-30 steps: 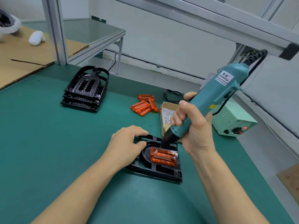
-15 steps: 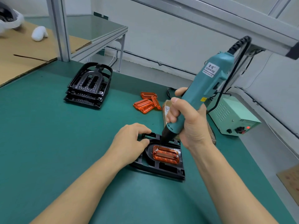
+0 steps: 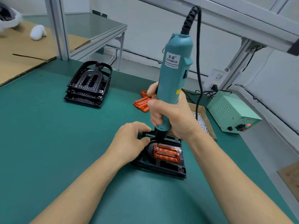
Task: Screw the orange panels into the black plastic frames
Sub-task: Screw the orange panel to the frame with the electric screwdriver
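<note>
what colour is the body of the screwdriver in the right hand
Teal, with a black tip and cord; the electric screwdriver shows in the head view.

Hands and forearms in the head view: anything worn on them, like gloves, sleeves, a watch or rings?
Nothing worn is visible. The left hand and right hand are bare, with no gloves, and no rings show on the visible fingers. Both forearms are uncovered down to the frame's bottom edge: no sleeves, watch, wristband or strap.
</note>
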